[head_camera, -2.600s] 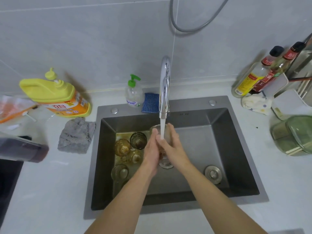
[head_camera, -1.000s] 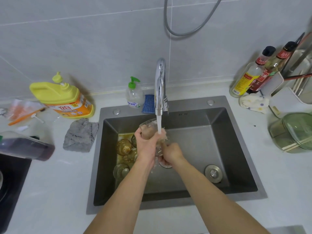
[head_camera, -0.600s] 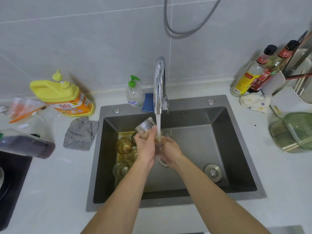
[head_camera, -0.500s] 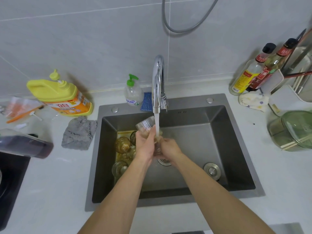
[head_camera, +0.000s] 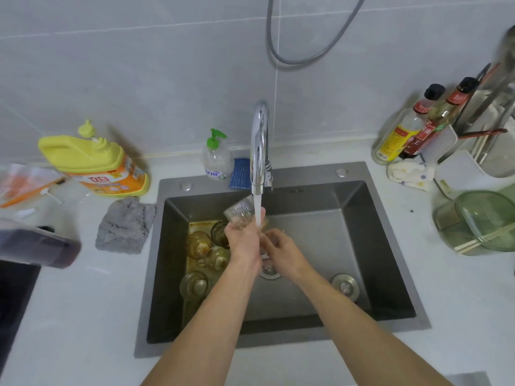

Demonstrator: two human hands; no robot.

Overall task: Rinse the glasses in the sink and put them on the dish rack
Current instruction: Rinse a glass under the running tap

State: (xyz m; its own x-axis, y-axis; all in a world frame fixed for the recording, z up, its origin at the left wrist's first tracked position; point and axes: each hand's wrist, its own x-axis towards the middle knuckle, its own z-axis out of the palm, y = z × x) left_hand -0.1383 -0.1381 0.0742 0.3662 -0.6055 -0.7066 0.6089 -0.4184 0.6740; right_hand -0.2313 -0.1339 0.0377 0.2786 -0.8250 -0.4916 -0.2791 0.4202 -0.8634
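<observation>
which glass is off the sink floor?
The clear ribbed glass, gripped by the left hand and tilted under the tap stream. The other glasses all sit on the sink floor, left side.

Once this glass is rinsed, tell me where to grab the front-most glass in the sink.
Probably its side wall, from above on the near side: the front-most glass shows a round outline facing up, and the other glasses crowd only its far side.
</observation>
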